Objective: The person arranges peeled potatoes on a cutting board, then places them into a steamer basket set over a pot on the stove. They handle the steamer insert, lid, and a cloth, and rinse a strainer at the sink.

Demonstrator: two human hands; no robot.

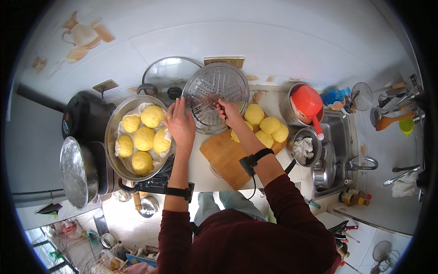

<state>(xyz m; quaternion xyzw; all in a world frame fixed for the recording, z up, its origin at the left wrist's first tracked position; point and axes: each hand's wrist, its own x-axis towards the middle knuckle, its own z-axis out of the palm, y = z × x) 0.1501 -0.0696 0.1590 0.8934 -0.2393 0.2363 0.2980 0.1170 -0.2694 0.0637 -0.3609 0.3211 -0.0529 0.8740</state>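
My left hand (pixel 180 120), fingers extended and holding nothing, is over the right rim of a large steel steamer pot (pixel 110 150). Inside the pot, several yellow dough buns (pixel 143 138) rest on a pale cloth. My right hand (pixel 228 111) has its fingers curled at the centre of a round perforated metal steamer tray (pixel 216 80); its fingertips seem to pinch the tray's middle, though the grip is partly hidden. The tray leans near the wall. Just right of it, more yellow dough pieces (pixel 270 125) lie grouped on a wooden cutting board (pixel 224 159).
Behind the tray leans a glass pot lid (pixel 167 70). A red ladle (pixel 308 102) sits in a steel pot, beside a smaller pot holding white cloth (pixel 303 150). The sink (pixel 337 126) is at the right. A black cooker (pixel 85 114) and metal basin (pixel 77 171) stand left.
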